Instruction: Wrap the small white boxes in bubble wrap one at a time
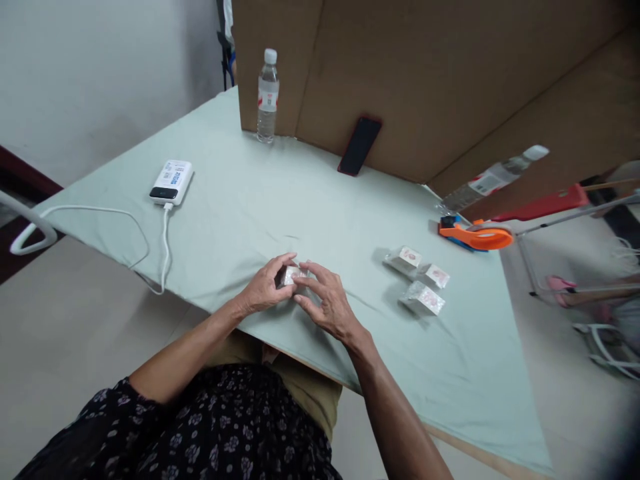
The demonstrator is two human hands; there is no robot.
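Between my two hands, near the front edge of the table, is a small white box in clear plastic wrap (291,275). My left hand (266,287) curls around its left side, thumb at the front and fingers behind. From the right, my right hand (327,300) closes in, its fingertips on the top and right side of the wrap. The fingers cover much of the box. To the right stand three similar plastic-wrapped small boxes (427,299) in a loose group, apart from my hands.
A power bank (173,181) with a white cable lies left. One water bottle (267,100) stands at the back beside cardboard (425,80); another bottle (493,180) is at right. A phone (360,145) leans on the cardboard. An orange tape dispenser (475,235) sits near the right edge.
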